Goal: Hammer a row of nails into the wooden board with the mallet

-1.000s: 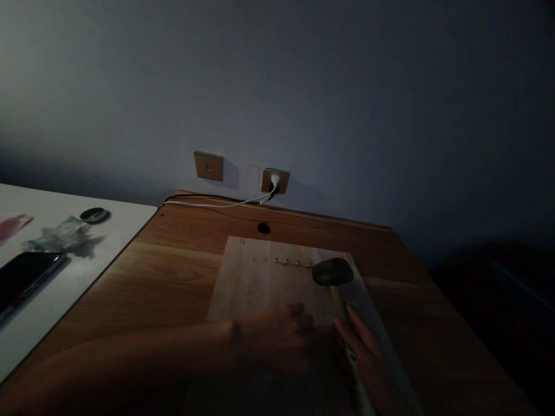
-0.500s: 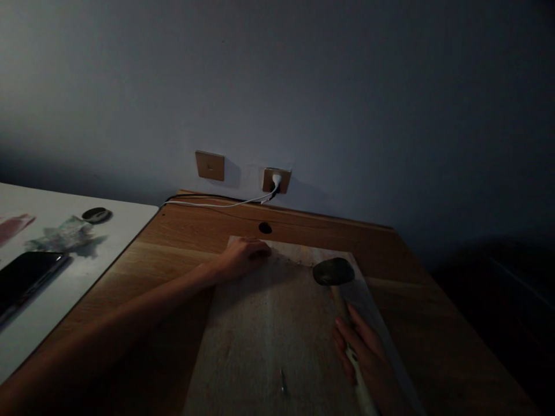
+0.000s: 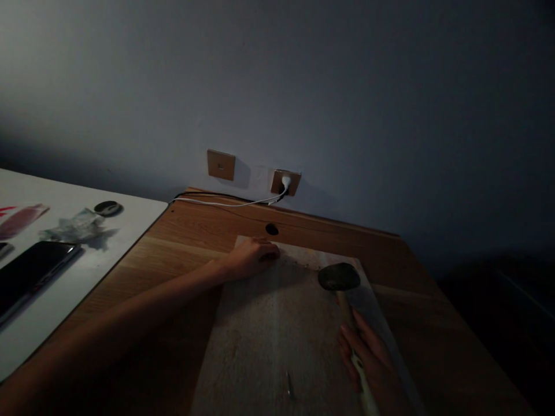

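Note:
My right hand (image 3: 368, 358) is wrapped round the pale handle of a mallet (image 3: 339, 277), whose dark, rounded head is over the right far part of a wooden board (image 3: 255, 341). My left hand (image 3: 254, 257) rests at the board's far left corner with its fingers curled closed. Whatever is in those fingers, if anything, is hidden. Between the left hand and the mallet head, several tiny bits (image 3: 307, 266) stand in a row along the far side of the board, too small to name. A thin metal piece (image 3: 289, 384) lies near the board's front.
The board lies on a wooden desk (image 3: 173, 254). To the left, a white table (image 3: 143, 211) bears a phone (image 3: 39, 268), a crumpled clear wrapper (image 3: 80, 227) and a dark oval object (image 3: 108, 208). Cables (image 3: 225, 202) run along the wall to a socket (image 3: 286, 182).
The view has turned slightly left, so everything sits a little further right. Against the board, both hands and the mallet have hardly moved.

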The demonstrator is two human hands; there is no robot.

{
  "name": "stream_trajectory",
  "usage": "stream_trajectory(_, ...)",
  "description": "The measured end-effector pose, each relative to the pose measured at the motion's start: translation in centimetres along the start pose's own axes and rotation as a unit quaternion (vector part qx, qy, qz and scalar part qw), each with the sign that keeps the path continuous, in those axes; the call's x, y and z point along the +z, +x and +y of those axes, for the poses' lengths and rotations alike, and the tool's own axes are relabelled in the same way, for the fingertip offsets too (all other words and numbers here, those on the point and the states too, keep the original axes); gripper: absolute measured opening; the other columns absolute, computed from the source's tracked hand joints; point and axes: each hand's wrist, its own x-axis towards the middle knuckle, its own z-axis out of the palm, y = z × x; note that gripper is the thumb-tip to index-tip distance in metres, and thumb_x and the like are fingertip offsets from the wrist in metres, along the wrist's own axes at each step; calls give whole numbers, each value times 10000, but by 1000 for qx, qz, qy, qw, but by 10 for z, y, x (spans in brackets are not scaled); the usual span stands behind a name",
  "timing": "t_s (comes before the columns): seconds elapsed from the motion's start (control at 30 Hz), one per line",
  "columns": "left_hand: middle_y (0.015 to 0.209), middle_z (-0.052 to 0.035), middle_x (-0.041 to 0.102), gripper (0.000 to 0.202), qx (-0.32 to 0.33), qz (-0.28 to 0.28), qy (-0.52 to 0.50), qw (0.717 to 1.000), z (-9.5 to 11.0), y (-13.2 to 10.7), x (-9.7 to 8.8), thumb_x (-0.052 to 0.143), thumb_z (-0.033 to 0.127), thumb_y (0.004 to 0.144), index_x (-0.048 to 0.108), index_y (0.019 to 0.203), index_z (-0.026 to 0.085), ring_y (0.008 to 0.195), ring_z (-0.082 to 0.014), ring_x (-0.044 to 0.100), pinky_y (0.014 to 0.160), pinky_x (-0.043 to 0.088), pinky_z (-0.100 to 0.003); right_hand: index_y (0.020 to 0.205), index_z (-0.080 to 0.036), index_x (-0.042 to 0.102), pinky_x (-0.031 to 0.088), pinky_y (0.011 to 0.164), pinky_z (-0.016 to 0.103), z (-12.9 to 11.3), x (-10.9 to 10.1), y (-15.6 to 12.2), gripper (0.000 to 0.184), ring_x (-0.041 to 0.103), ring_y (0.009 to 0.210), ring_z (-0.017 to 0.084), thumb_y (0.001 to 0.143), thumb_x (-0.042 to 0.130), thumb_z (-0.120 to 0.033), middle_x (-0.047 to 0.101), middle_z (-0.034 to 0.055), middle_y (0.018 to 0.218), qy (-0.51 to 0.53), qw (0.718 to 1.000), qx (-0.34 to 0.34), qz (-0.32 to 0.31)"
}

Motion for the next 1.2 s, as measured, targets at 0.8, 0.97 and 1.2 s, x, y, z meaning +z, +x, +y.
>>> stream_trajectory(0.8, 956, -21, 766, 587, -76, 5, -68, 995, -7, -1, 9, 643, 73, 767, 545, 1332, 194, 856, -193, 739, 735, 508, -252, 1255, -159, 531, 312, 291, 172, -55, 80, 21, 538, 362, 348, 60, 906, 556, -567, 465, -108, 603, -35, 986, -31, -159)
stream_trajectory(0.97, 988, -58, 714, 477, -72, 16, -67, 995, -7, 0, 2, 692, 119, 721, 560, 1178, 162, 864, -214, 697, 706, 494, -272, 1280, -168, 556, 304, 299, 171, -55, 78, 17, 562, 355, 343, 59, 895, 589, -576, 468, -107, 588, -26, 986, -30, -165)
stream_trajectory(1.2, 964, -76, 686, 133, 206, -42, 87, 974, 73, -15, -23, 661, 177, 856, 604, 973, 207, 840, -218, 629, 740, 487, -349, 1325, -200, 611, 405, 374, 212, -32, 53, 12, 647, 509, 444, 116, 826, 692, -603, 602, -36, 666, -1, 999, -38, -30)
